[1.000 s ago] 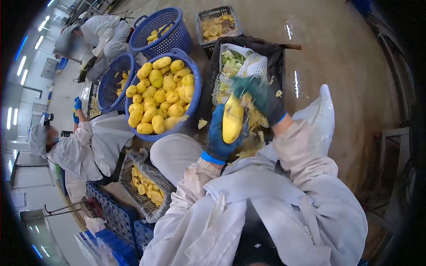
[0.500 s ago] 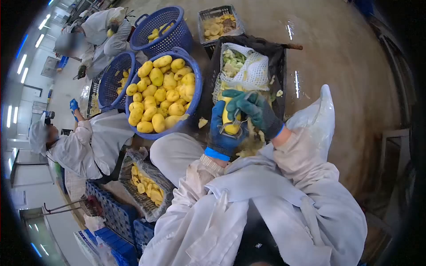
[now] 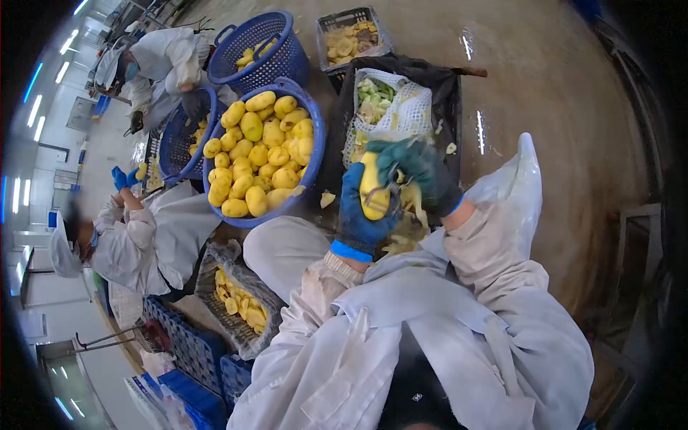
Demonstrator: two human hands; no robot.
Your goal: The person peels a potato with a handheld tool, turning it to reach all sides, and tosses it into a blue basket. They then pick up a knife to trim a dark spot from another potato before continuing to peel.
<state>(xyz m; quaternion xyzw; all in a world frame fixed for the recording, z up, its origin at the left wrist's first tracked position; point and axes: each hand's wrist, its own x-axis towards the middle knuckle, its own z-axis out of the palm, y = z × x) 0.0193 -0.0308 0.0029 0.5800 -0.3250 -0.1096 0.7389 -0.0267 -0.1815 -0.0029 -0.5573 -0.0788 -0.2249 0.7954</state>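
Potato (image 3: 374,185), yellow and mostly bare of skin, stands nearly upright in our left hand (image 3: 360,215), whose blue-gloved fingers are wrapped round its lower half, just above the near edge of the black crate (image 3: 450,93). Half a second ago it sat lower in the fist with only its top showing; now it has been pushed up, so a fresh length of flesh faces the blade. Our right hand (image 3: 421,175), in a dark green glove, is clenched round a metal peeler (image 3: 383,192) laid against the potato's right side, where a moment back the fingers arched over the top. We judge a new stroke is starting. A strip of peel (image 3: 414,203) seems to hang below the right hand, though blur makes this unsure.

Counting: one potato in hand, one peeler, one white mesh bag (image 3: 401,111) of greenish scraps in the black crate. Three round blue baskets (image 3: 313,154) stand on the floor to the left; the nearest holds roughly thirty peeled potatoes. One grey crate (image 3: 350,17) lies at the far edge, another by our left knee. Two other people in white coats work further left
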